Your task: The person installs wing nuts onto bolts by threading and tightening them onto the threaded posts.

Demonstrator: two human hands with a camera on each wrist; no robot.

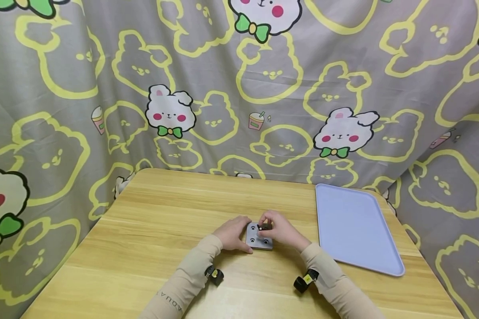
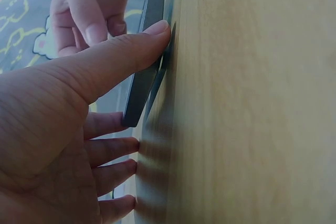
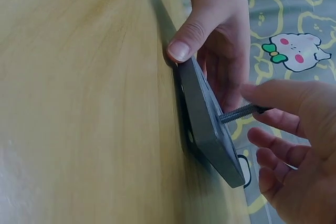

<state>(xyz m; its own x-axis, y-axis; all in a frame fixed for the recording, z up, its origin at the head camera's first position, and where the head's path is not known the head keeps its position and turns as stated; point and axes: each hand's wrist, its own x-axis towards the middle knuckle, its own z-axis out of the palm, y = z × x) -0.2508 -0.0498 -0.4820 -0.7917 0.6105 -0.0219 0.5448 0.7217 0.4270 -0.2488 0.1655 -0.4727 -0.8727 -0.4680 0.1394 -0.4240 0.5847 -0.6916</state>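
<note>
A grey metal plate (image 1: pixel 259 245) with several round holes is held low over the table, its face turned up. My left hand (image 1: pixel 232 233) grips it by its left side, the thumb (image 2: pixel 142 45) along the near edge and the other fingers spread toward the far side. In the right wrist view, my right hand (image 3: pixel 304 124) pinches a dark bolt (image 3: pixel 239 114) between thumb and index finger. Its threaded shank points at the face of the plate (image 3: pixel 202 111), with the tip right at the surface. The fingers hide most of the bolt's head.
A light blue tray (image 1: pixel 353 226) lies on the right side of the wooden table (image 1: pixel 175 204). Behind the table hangs a grey patterned curtain (image 1: pixel 215 150). Each sleeved forearm wears a small black wrist camera.
</note>
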